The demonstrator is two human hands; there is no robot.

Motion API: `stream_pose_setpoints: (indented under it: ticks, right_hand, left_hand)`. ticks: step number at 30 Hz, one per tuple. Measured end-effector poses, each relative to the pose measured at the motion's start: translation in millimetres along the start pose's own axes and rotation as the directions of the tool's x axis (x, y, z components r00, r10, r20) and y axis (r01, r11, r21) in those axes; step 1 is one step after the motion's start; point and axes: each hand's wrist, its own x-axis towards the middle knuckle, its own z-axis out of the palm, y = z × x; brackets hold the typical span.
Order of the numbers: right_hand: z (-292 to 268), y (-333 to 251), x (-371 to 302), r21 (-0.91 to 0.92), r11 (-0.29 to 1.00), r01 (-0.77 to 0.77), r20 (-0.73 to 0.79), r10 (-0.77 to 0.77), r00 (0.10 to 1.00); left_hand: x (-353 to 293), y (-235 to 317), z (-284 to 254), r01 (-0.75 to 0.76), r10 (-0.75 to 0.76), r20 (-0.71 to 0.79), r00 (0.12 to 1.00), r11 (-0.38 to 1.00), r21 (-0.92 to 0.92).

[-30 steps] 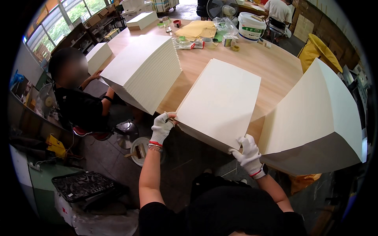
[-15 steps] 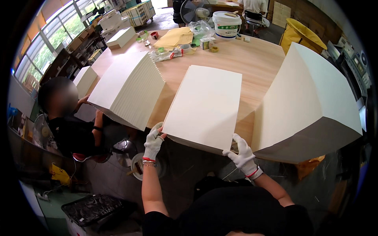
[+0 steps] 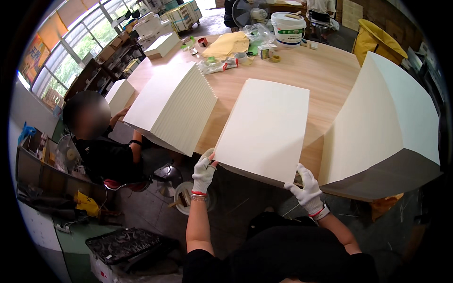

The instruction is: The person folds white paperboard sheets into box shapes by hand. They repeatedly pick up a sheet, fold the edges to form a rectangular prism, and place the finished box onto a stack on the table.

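A stack of white paper sheets (image 3: 264, 125) lies on the table in front of me, its near end at the table's front edge. My left hand (image 3: 204, 173), in a white knit glove with bare fingertips, grips the near left corner of this stack. At the near right corner is my right hand (image 3: 307, 191), also gloved, with the thumb against the front face and the fingers along the right side. Beside it on the right stands a taller, curved stack of white sheets (image 3: 363, 127). A stepped stack of sheets (image 3: 172, 104) sits to the left.
On the left a seated co-worker (image 3: 108, 151) touches the stepped stack. Farther back on the wooden table (image 3: 325, 61) are a white bucket (image 3: 288, 30), tape rolls (image 3: 275, 59), brown paper (image 3: 229, 45) and gloves (image 3: 219, 65). A tub (image 3: 188, 198) stands on the floor.
The whole view has swung, so everything appears farther right. Both my hands keep their places at the stack's near corners, and the stack has not visibly moved on the table.
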Motion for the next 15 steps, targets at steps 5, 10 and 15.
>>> stream_pose_setpoints:
  ticks: [5, 10, 15]
  right_hand:
    - [-4.1, -4.7, 1.6, -0.010, 1.000, -0.027, 0.021, 0.027, 0.999]
    - [-3.9, -11.8, 2.0, 0.031, 0.998, -0.058, 0.005, 0.058, 0.998]
    - [5.8, -9.4, -3.5, 0.190, 0.977, -0.101, -0.079, 0.117, 0.990]
  left_hand:
    - [-1.9, -3.5, -2.4, -0.042, 0.042, -0.006, 0.999, 0.998, 0.053]
    - [-3.1, -3.8, -6.1, -0.019, 0.023, 0.051, 0.998, 0.997, -0.077]
    - [-2.3, -10.8, -2.3, 0.224, -0.223, 0.044, 0.974, 0.908, -0.353]
